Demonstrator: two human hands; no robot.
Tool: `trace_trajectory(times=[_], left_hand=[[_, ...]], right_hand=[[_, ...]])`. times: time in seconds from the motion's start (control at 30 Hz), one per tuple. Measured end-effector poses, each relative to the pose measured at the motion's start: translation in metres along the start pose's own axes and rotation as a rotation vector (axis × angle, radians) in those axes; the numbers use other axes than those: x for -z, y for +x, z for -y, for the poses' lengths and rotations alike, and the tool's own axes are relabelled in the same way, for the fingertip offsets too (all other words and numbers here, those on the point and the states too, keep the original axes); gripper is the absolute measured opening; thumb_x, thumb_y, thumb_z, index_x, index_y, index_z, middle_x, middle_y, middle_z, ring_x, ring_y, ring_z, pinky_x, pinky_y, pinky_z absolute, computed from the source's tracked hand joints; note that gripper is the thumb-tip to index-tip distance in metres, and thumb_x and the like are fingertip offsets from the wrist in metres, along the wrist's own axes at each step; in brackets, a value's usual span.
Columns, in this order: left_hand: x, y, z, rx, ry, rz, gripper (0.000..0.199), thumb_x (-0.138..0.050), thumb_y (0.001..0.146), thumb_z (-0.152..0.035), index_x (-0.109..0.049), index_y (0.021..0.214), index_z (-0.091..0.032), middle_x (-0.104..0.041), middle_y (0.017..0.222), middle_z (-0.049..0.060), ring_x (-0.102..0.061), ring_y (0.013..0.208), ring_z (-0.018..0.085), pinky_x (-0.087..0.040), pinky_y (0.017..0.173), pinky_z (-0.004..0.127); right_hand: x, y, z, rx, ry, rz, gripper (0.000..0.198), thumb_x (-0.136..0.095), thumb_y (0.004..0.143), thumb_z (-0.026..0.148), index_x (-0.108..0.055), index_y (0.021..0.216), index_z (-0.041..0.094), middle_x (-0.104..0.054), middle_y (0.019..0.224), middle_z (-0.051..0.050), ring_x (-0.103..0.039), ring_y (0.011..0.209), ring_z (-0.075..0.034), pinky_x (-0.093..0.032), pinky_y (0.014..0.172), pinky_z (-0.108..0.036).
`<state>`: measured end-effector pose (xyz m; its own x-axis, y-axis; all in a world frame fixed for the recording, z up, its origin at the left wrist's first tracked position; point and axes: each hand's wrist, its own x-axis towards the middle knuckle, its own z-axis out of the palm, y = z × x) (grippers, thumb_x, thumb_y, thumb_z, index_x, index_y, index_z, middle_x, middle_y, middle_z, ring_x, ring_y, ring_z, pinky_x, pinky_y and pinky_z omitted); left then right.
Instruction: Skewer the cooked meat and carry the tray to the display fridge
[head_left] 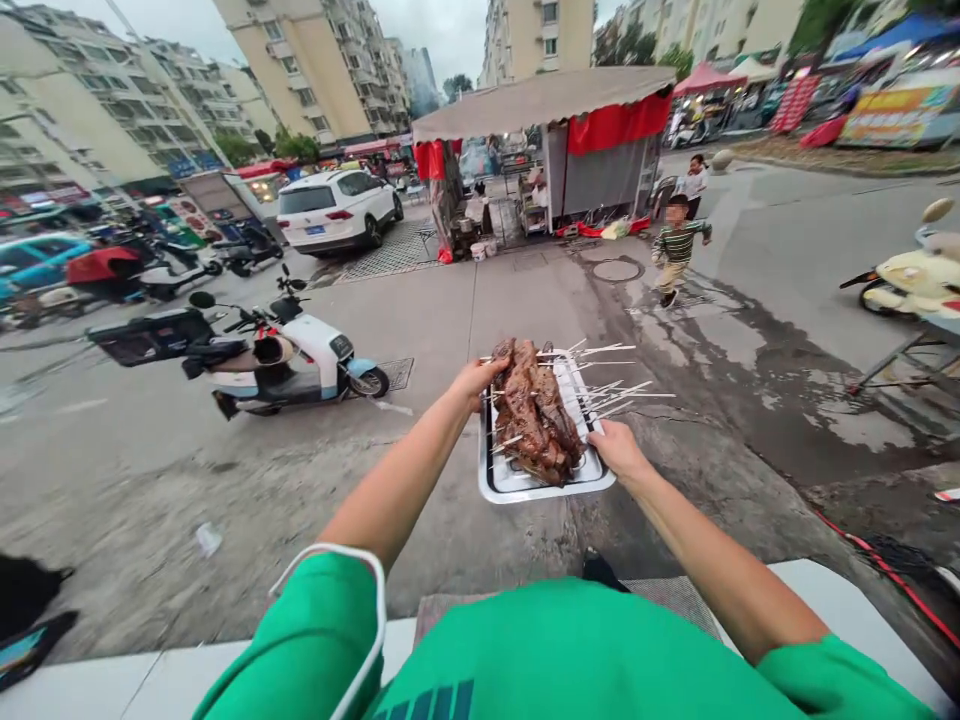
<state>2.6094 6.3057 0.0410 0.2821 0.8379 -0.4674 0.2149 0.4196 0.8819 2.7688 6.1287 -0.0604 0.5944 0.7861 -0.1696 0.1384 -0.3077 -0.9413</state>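
— What did the person have in the hands?

— A metal tray piled with meat skewers, held out in front of the body over the pavement. The left hand gripped the tray's left rim toward the far end, fingers clamped over the edge. The right hand held the right rim nearer the body, fingers closed on it as well.

— How did the skewers lie?

— The browned meat sat heaped along the middle of the tray, and the thin sticks fanned out past the right and far edges.

— And around them?

— A white scooter stood parked to the left, a dark delivery box at its tail. Farther off on the left was a white car. Straight ahead, well away, stood a stall with a grey awning and red drapes. A child in a striped shirt was mid-stride on the wet ground to the far right, another person just behind. A pale yellow scooter showed at the right edge. The person wore a green shirt.
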Motion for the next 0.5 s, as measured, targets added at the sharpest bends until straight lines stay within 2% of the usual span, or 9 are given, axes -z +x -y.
trace_trajectory(times=[0.17,0.27,0.4,0.5], left_hand=[[-0.022,0.062,-0.017,0.027,-0.042,-0.001,0.024,-0.073,0.079,-0.027,-0.06,0.097,-0.019,-0.067,0.079,0.002,-0.061,0.063,0.014,-0.055,0.066,0.033],[-0.037,0.097,-0.028,0.043,-0.068,0.002,0.03,-0.077,0.075,-0.028,-0.06,0.097,-0.019,-0.066,0.076,0.001,-0.06,0.058,0.013,-0.055,0.064,0.032],[-0.057,0.142,-0.044,0.071,-0.124,0.028,0.029,-0.08,0.072,-0.028,-0.061,0.09,-0.017,-0.065,0.071,0.001,-0.061,0.058,0.014,-0.055,0.064,0.032],[-0.07,0.176,-0.055,0.073,-0.148,-0.008,0.025,-0.079,0.073,-0.025,-0.06,0.088,-0.018,-0.065,0.07,0.0,-0.062,0.06,0.015,-0.056,0.066,0.033]], right_hand=[[0.005,0.067,-0.004,0.005,-0.02,0.015,0.017,-0.045,0.053,0.034,-0.05,0.057,0.018,-0.049,0.054,0.002,-0.041,0.053,-0.011,-0.03,0.051,-0.023],[0.009,0.106,-0.006,0.02,-0.028,0.029,0.021,-0.044,0.054,0.036,-0.052,0.059,0.018,-0.053,0.056,0.0,-0.045,0.055,-0.013,-0.033,0.051,-0.023],[0.018,0.161,-0.007,0.044,-0.07,0.04,0.022,-0.044,0.054,0.037,-0.052,0.058,0.018,-0.054,0.056,0.0,-0.046,0.056,-0.014,-0.035,0.052,-0.024],[0.026,0.203,-0.007,0.069,-0.105,0.062,0.024,-0.043,0.055,0.038,-0.055,0.06,0.017,-0.055,0.058,-0.001,-0.047,0.058,-0.015,-0.036,0.054,-0.024]])
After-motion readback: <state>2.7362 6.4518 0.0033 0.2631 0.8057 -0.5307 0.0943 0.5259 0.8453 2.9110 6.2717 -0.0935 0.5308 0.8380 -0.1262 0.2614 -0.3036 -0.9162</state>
